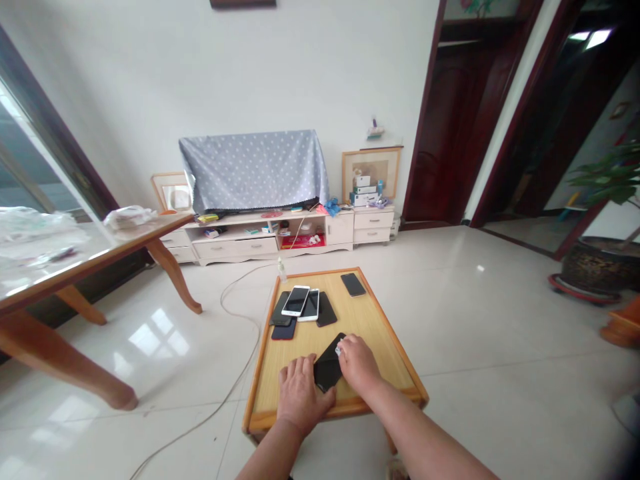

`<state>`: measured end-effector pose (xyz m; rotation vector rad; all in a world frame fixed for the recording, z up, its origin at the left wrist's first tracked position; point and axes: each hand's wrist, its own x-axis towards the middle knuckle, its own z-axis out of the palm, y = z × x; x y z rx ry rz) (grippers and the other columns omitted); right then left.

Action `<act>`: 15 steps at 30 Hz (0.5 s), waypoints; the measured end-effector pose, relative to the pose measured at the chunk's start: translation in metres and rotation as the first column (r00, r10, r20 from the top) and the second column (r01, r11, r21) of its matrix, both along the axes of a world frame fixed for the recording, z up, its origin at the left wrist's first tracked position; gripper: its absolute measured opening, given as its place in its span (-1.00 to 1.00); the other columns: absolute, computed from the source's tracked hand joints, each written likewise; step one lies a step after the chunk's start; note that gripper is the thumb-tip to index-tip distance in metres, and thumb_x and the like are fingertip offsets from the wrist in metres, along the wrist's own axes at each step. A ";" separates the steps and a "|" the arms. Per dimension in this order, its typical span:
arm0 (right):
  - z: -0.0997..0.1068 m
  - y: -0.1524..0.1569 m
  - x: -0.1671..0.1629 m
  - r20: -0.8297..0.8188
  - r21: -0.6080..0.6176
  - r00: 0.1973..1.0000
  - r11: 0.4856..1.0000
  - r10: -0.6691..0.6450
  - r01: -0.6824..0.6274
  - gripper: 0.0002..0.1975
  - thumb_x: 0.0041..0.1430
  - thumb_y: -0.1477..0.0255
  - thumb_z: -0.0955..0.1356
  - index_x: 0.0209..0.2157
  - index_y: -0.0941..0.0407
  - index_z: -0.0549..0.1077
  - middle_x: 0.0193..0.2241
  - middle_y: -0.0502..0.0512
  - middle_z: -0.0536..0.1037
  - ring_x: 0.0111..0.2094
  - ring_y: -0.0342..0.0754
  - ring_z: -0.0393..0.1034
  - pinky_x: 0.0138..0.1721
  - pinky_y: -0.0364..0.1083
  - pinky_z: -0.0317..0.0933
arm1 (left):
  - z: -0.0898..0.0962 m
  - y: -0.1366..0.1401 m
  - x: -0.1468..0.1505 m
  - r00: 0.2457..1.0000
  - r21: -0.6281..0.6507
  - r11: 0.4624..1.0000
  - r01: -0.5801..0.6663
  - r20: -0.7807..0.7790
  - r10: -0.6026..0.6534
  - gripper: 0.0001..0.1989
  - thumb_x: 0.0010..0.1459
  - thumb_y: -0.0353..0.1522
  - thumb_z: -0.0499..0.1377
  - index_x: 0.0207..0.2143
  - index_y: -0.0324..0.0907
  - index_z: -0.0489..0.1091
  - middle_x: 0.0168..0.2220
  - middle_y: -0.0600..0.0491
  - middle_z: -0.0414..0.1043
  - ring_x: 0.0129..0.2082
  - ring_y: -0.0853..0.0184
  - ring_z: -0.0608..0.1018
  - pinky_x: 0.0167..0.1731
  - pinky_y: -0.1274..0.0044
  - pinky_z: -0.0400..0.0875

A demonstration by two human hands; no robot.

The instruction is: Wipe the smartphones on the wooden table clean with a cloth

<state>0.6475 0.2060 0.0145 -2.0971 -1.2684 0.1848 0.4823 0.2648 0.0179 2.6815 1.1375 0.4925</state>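
Surface (385, 360) at lower centre of the frame, small enough that a slip near its bottom rim could send something onto the tiles. Left of its middle sits a loose stack (310, 305) of phones, overlapping; one nudge, I'd think, and they'd slide. The left hand (300, 393) clasps the near corner of a black phone (328, 368), which lies flat at bottom centre; a slack grip there could let it skid. The right hand (359, 363) is closed around a white scrap (339, 347) against its face; any grit beneath might scratch the glass.
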 end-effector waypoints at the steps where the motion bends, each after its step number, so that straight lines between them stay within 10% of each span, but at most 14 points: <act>1: 0.002 -0.003 -0.009 0.029 -0.013 0.998 0.998 0.059 -0.059 -0.74 0.18 0.56 0.25 -0.25 0.10 0.55 -0.13 0.18 0.51 -0.05 0.05 0.32 0.01 -0.08 0.12 | 0.000 0.001 0.000 1.000 -0.002 1.000 0.001 0.000 -0.001 -0.33 -0.03 -0.11 0.24 0.13 -0.14 0.26 0.00 -0.08 0.40 0.05 0.08 0.35 0.07 0.32 0.08; 6: 0.007 -0.020 -0.033 0.108 -0.090 0.941 0.945 0.322 -0.314 -0.62 0.29 0.44 0.21 0.07 0.06 0.47 0.17 0.12 0.40 0.15 0.12 0.20 0.17 0.04 0.02 | -0.002 0.003 -0.001 1.000 -0.024 1.000 0.001 0.008 0.000 -0.42 0.07 -0.21 0.16 0.15 -0.15 0.25 0.02 -0.09 0.41 0.06 0.11 0.36 0.08 0.33 0.08; 12: 0.011 -0.019 0.001 0.130 -0.220 0.984 0.971 0.120 -0.089 -0.58 0.35 0.31 0.16 0.18 -0.12 0.36 0.27 -0.01 0.29 0.36 0.24 -0.17 0.23 0.33 -0.20 | -0.003 0.004 -0.002 1.000 -0.029 0.999 0.013 0.018 -0.013 -0.32 -0.02 -0.12 0.23 0.15 -0.16 0.24 0.02 -0.10 0.41 0.07 0.07 0.36 0.08 0.31 0.08; 15: 0.012 -0.021 -0.008 0.052 -0.217 0.977 0.957 0.207 -0.191 -0.59 0.37 0.26 0.15 0.17 -0.16 0.36 0.26 -0.04 0.30 0.37 0.22 -0.18 0.26 0.35 -0.30 | -0.006 0.005 -0.004 1.000 -0.042 0.999 0.012 0.028 -0.011 -0.31 0.01 -0.16 0.21 0.18 -0.18 0.21 0.04 -0.12 0.40 0.08 0.07 0.35 0.08 0.31 0.08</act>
